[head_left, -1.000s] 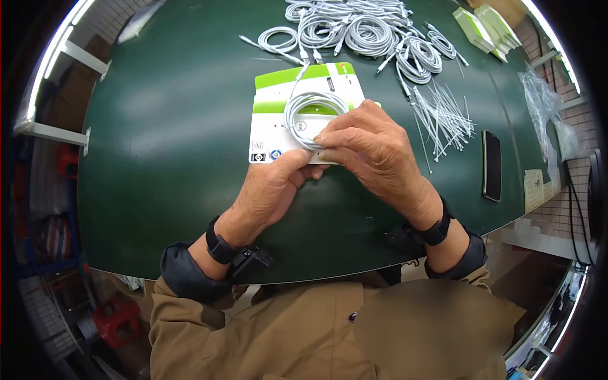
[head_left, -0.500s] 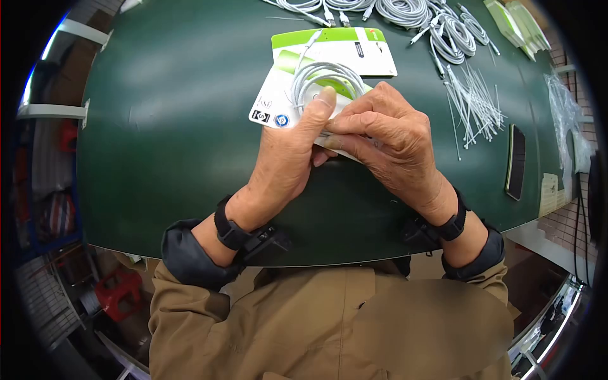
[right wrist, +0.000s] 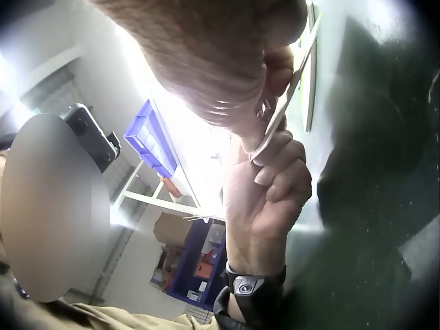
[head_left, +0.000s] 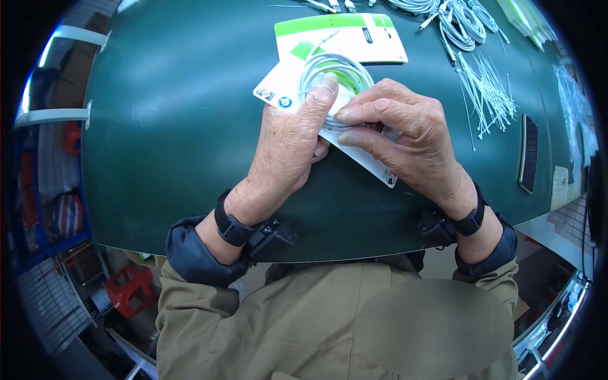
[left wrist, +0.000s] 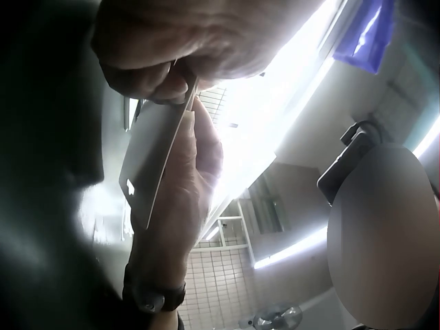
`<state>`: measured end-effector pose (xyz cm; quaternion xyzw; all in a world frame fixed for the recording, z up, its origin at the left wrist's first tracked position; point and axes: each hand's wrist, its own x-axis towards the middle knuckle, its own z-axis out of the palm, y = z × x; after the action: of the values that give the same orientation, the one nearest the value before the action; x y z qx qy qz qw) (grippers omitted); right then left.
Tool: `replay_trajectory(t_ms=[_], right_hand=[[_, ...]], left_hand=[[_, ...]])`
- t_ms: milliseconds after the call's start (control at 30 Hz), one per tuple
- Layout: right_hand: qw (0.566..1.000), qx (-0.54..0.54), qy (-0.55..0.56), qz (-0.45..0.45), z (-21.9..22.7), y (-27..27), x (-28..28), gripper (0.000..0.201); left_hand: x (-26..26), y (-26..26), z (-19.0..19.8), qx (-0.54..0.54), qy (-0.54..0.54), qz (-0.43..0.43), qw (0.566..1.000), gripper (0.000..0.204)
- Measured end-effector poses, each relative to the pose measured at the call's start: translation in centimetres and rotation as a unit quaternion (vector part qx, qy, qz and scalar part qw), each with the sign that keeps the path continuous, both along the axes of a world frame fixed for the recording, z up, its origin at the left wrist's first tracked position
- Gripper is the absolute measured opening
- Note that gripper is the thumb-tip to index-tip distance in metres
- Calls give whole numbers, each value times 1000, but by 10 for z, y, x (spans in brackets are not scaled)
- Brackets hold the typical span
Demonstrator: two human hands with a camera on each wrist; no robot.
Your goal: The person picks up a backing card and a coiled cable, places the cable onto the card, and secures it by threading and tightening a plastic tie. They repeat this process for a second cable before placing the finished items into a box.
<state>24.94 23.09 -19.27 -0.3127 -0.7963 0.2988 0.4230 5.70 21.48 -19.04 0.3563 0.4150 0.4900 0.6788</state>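
A white-and-green packaging card (head_left: 269, 83) is held at a slant over the table by my left hand (head_left: 278, 149). That hand's thumb presses on a coil of white cable (head_left: 310, 71) lying across the card's face, and its fingers are behind the card. With thumb and forefinger, my right hand (head_left: 415, 130) pinches the lower right part of the coil. The cable's plug end sticks up above the coil. Seen edge-on in the left wrist view, the card (left wrist: 155, 155) shows its plain back, and the right hand's fingertips are at its far side.
Flat on the green table (head_left: 171, 145), just beyond the held card, lies another white-and-green card (head_left: 386, 47). Coiled white cables (head_left: 462, 28) lie at the back right, with loose white cable ties (head_left: 487, 95) nearer. A phone (head_left: 529, 152) and plastic bag (head_left: 570, 107) are farther right.
The held card has turned clockwise, away from the card behind it, its lower right corner now showing below my right hand. My left thumb has moved up onto the coil.
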Motion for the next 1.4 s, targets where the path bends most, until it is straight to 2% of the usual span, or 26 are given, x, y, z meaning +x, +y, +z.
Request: replay_trajectory(t_ms=[133, 333, 433, 733, 833, 900, 1000, 1200, 1333, 1400], right_hand=[[1000, -17, 8, -1, 0, -1, -2, 21], [996, -86, 7, -19, 1, -9, -7, 16], [996, -75, -22, -30, 4, -12, -9, 14], [996, -77, -32, -33, 8, -12, -11, 14], [995, -82, -54, -29, 10, -11, -9, 16], [992, -97, -66, -34, 11, -10, -9, 17], [989, -125, -72, -41, 11, -12, -10, 20], [1000, 17, -10, -17, 12, -11, -14, 33], [995, 96, 0, -1, 20, -8, -5, 36], [993, 118, 0, -22, 23, -2, 4, 37]], left_hand=[[-7, 2, -4, -17, 14, -26, 999, 34], [-4, 5, -5, 3, 28, -16, 999, 35], [-3, 4, -8, 36, 81, -10, 996, 33], [2, 2, -6, 30, 73, 4, 997, 37], [-1, 3, -10, 30, 114, -37, 992, 37], [-4, 9, -5, 71, 173, -44, 981, 34], [0, 8, -24, 160, 158, 13, 974, 35], [0, 4, -19, 142, 137, 36, 980, 37], [-14, 7, -12, 144, 153, 107, 972, 33], [-19, 6, -8, 133, 151, 136, 970, 31]])
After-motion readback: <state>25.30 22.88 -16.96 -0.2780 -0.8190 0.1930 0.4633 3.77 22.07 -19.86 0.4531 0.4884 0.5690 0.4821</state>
